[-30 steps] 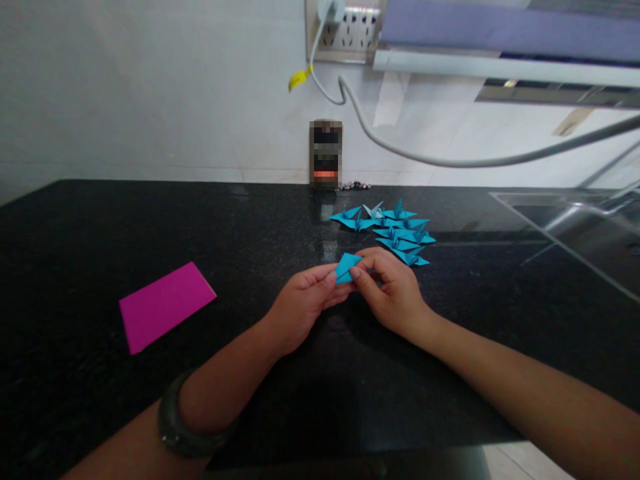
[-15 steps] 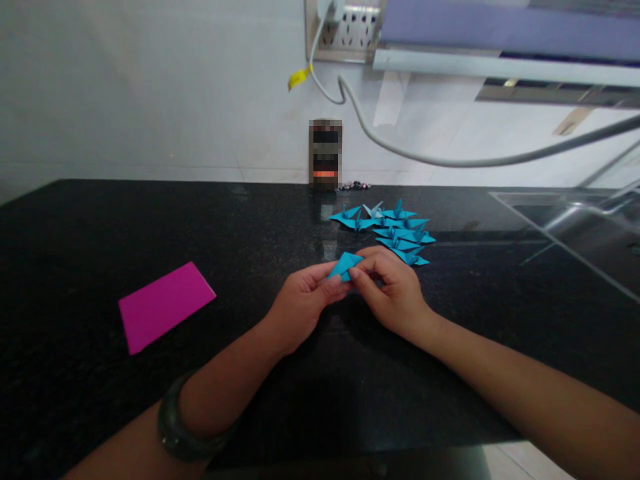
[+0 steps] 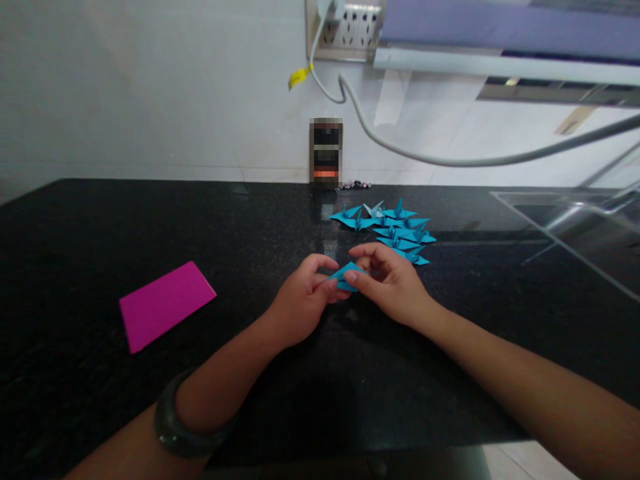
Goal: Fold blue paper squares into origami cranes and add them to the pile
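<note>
A small folded piece of blue paper [image 3: 349, 272] is held between my two hands, above the dark counter. My left hand [image 3: 306, 297] pinches its left end, thumb on top. My right hand [image 3: 390, 280] grips the right side, with the thumb lying over the paper and the index finger raised and curved behind. Part of the paper is hidden by the thumbs. Just beyond my right hand lie several blue origami cranes [image 3: 400, 244], grouped close together, with one paler crane [image 3: 374, 211] at the back.
A magenta stack or sheet of paper [image 3: 167, 307] lies at the left on the black counter [image 3: 250, 233]. A blurred-out phone-like object [image 3: 326, 152] leans on the wall beside a small beaded string [image 3: 356, 185]. A grey cable [image 3: 425, 159] hangs across; a sink [image 3: 590, 220] is at right.
The blue paper has tilted flatter and shifted slightly down and right. My left index finger has lifted off it, and my right fingers have spread behind it.
</note>
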`<state>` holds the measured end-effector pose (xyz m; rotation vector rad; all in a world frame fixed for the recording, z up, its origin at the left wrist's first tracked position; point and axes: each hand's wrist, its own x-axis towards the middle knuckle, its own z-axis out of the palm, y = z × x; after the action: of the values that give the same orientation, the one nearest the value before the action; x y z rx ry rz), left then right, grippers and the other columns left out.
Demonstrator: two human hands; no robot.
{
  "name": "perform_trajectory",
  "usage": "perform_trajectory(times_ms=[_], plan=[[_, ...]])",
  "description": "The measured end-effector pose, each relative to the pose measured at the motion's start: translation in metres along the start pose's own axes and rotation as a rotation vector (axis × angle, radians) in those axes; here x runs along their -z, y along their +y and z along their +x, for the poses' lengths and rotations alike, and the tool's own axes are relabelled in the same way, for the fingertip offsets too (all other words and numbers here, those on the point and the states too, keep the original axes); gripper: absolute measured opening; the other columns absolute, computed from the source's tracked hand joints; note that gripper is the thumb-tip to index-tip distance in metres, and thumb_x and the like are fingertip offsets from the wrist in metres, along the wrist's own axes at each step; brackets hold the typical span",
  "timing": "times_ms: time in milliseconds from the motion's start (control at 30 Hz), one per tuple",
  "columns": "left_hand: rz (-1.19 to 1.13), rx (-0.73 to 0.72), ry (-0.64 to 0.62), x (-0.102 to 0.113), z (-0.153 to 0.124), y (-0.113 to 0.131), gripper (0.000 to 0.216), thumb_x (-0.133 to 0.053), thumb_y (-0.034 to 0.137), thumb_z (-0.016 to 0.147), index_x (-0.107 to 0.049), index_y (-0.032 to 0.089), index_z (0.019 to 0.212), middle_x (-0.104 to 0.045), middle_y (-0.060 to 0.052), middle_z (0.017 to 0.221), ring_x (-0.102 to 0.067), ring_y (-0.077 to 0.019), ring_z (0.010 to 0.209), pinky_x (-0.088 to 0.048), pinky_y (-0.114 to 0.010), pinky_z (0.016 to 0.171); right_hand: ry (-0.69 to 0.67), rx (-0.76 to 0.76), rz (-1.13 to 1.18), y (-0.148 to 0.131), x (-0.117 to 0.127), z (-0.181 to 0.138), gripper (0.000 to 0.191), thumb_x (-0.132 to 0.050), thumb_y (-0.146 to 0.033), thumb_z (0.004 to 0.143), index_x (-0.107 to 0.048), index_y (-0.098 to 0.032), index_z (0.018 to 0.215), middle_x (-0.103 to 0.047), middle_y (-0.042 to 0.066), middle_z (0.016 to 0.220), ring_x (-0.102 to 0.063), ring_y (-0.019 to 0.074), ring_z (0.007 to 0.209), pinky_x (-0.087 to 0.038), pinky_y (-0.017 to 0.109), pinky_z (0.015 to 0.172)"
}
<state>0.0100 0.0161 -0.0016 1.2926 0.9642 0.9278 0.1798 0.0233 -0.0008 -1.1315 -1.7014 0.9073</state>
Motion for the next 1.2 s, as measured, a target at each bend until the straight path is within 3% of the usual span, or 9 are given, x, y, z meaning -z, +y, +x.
perform_trajectory(times_ms=[100,200,300,433,667,933,1200], plan=[[0.193,-0.081,0.06,0.003,0.0,0.001,0.018,-0.059,0.029,0.077,-0.049,0.02,0.089,-0.068,0.001,0.065,-0.065,-0.0155,0.064,-0.045,-0.026,0.061,-0.131,-0.118,-0.029,-0.001,0.002,0.001,0.025,-0.064,-0.039,0.071,-0.055,-0.016,0.069,-0.051,-0.003,0.056,-0.043,0.0074,0.049,-0.034,0.02,0.045],[0.269,-0.126,0.162,0.003,-0.001,0.005,0.018,-0.063,0.027,0.073,-0.05,0.019,0.082,-0.065,0.003,0.06,-0.06,-0.013,0.055,-0.04,-0.023,0.053,-0.154,-0.201,-0.011,-0.004,0.002,0.001,0.03,-0.066,-0.043,0.069,-0.054,-0.016,0.064,-0.048,-0.004,0.05,-0.041,0.0066,0.044,-0.03,0.019,0.041],[0.2,-0.136,0.22,0.001,-0.002,0.008,0.023,-0.067,0.026,0.069,-0.052,0.018,0.084,-0.065,0.003,0.061,-0.058,-0.0117,0.053,-0.04,-0.022,0.051,-0.214,-0.273,0.046,-0.007,0.0,0.0,0.029,-0.066,-0.042,0.068,-0.054,-0.016,0.064,-0.051,-0.004,0.049,-0.044,0.0068,0.042,-0.033,0.019,0.04],[0.019,-0.101,0.204,-0.001,-0.002,0.008,0.03,-0.07,0.024,0.066,-0.055,0.016,0.091,-0.065,0.002,0.063,-0.059,-0.0111,0.056,-0.043,-0.022,0.055,-0.269,-0.354,0.108,-0.011,-0.004,-0.002,0.026,-0.067,-0.038,0.067,-0.053,-0.016,0.062,-0.054,-0.004,0.048,-0.049,0.0072,0.043,-0.038,0.019,0.042],[-0.16,-0.011,0.126,-0.005,-0.001,0.006,0.023,-0.075,0.026,0.061,-0.067,0.013,0.078,-0.068,-0.001,0.069,-0.06,-0.0119,0.063,-0.047,-0.025,0.064,-0.21,-0.317,0.153,-0.012,-0.005,-0.003,0.027,-0.068,-0.037,0.066,-0.053,-0.015,0.059,-0.054,-0.004,0.048,-0.049,0.0061,0.043,-0.038,0.018,0.043],[-0.036,0.0,0.206,-0.004,-0.002,0.009,0.019,-0.071,0.031,0.065,-0.067,0.013,0.06,-0.064,0.0,0.056,-0.053,-0.0102,0.053,-0.041,-0.023,0.054,-0.217,-0.345,0.174,-0.012,-0.007,-0.004,0.027,-0.072,-0.035,0.062,-0.054,-0.015,0.058,-0.055,-0.004,0.047,-0.049,0.006,0.043,-0.037,0.018,0.042],[-0.023,-0.018,0.209,-0.004,-0.003,0.008,0.019,-0.072,0.031,0.062,-0.066,0.015,0.055,-0.06,0.001,0.051,-0.049,-0.0095,0.048,-0.038,-0.023,0.05,-0.359,-0.354,0.184,-0.01,-0.006,-0.003,0.03,-0.07,-0.04,0.064,-0.054,-0.015,0.059,-0.048,-0.006,0.049,-0.042,0.0046,0.043,-0.034,0.018,0.041]])
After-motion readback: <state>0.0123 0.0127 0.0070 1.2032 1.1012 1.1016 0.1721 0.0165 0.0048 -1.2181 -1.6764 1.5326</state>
